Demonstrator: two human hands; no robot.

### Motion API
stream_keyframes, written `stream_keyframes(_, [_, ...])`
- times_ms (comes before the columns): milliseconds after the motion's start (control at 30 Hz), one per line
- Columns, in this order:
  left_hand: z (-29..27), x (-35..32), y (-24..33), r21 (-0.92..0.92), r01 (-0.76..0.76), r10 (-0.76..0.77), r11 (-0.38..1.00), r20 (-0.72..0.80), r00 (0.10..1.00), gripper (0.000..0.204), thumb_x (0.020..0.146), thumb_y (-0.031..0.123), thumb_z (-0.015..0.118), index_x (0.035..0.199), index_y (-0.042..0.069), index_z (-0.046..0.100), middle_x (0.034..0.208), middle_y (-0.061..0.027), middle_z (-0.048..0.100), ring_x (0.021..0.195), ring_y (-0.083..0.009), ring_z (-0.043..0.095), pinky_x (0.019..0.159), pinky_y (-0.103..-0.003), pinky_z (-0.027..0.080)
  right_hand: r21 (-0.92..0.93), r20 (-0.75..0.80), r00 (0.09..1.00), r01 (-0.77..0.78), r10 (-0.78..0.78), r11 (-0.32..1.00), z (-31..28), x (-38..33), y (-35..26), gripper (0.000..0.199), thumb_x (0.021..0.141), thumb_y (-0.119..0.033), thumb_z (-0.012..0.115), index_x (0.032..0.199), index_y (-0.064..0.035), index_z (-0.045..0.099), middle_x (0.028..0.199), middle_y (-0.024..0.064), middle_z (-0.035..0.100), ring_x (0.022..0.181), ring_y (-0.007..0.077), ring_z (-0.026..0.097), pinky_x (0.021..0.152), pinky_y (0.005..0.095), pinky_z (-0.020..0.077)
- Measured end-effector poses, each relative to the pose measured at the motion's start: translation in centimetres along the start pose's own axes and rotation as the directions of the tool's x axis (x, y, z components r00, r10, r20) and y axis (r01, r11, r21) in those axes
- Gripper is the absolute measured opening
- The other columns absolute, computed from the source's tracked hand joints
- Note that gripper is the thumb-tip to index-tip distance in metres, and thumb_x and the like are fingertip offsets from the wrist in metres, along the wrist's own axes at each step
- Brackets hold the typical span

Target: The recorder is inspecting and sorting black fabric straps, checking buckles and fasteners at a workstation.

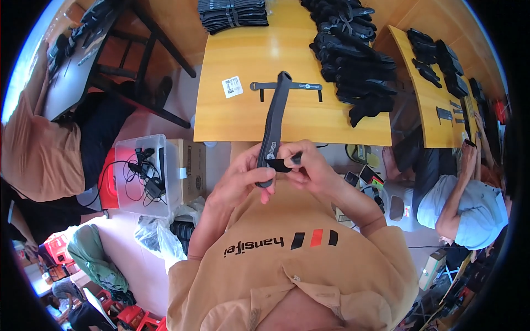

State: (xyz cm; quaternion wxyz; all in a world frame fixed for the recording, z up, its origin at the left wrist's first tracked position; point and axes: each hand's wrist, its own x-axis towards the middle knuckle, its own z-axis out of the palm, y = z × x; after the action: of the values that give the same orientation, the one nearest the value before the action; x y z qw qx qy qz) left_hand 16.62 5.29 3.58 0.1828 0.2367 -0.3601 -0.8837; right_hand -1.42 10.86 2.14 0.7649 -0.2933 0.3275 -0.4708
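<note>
My left hand (243,172) is closed around the lower part of a dark grey strap (276,113), whose looped far end rises above the table's front edge. With its fingers pinched together, my right hand (312,170) grips a short black band (282,165) that crosses the grey strap near its lower end. Both hands are close together in front of my chest, just off the table (232,121). Beyond them a similar grey strap (285,86) lies flat across the tabletop, with a short black tab hanging from each end part.
A white printed label (232,87) lies left of the flat strap. Black straps are bundled in a stack (234,15) at the back; a long heap of black items (353,66) covers the right side. A clear bin of cables (141,176) stands at left. People sit on both sides.
</note>
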Motion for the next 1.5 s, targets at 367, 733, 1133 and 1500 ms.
stream_keyframes(367, [-0.2,1.0,0.1,0.233,0.121,-0.113,0.965,-0.048,0.992,0.039,0.083,0.008,0.051,0.120,-0.002,0.046,0.076,-0.0026,0.055,0.055,-0.0065,0.052,0.044,-0.018,0.037,-0.894,0.241,0.840,0.387,-0.487,0.225,-0.7,0.1,0.6,0.012,0.082,-0.016,0.062,0.080,-0.0038,0.059,0.069,0.0122,0.060,0.059,0.0301,0.058,0.051,0.0329,0.0446])
stream_keyframes(733, [-12.2,-12.9,5.1,0.227,0.404,-0.389,0.886,-0.111,0.915,0.028,0.080,0.009,0.054,0.104,-0.005,0.056,0.061,-0.0004,0.044,0.043,-0.0047,0.035,0.039,-0.019,0.022,-0.515,-0.591,0.701,0.051,-0.398,0.856,-9.2,-10.6,-11.5,0.010,0.076,-0.011,0.044,0.066,-0.0084,0.045,0.047,-0.0063,0.034,0.035,0.0006,0.028,0.031,0.0165,0.0207])
stream_keyframes(1133, [-12.0,-0.2,-2.1,0.116,-0.087,0.132,0.989,-0.472,0.871,0.042,0.096,0.041,0.039,0.095,0.002,0.054,0.055,-0.0032,0.048,0.042,-0.0103,0.041,0.040,-0.022,0.030,-0.960,0.258,0.886,0.279,-0.384,-0.003,-4.6,-6.3,-10.3,0.015,0.083,-0.011,0.056,0.088,0.0003,0.065,0.058,0.0021,0.054,0.048,0.0068,0.050,0.044,0.0222,0.0387])
stream_keyframes(1500, [-11.1,6.4,-4.8,0.804,0.265,0.636,0.533,-0.587,0.501,0.037,0.088,0.029,0.056,0.110,0.001,0.044,0.063,-0.0169,0.058,0.062,-0.0306,0.058,0.061,-0.041,0.043,-0.820,-0.330,0.899,-0.122,-0.288,0.559,-5.1,-7.5,-8.1,0.020,0.082,0.008,0.051,0.095,0.0030,0.066,0.081,0.0043,0.059,0.063,0.0062,0.056,0.054,0.0171,0.0457])
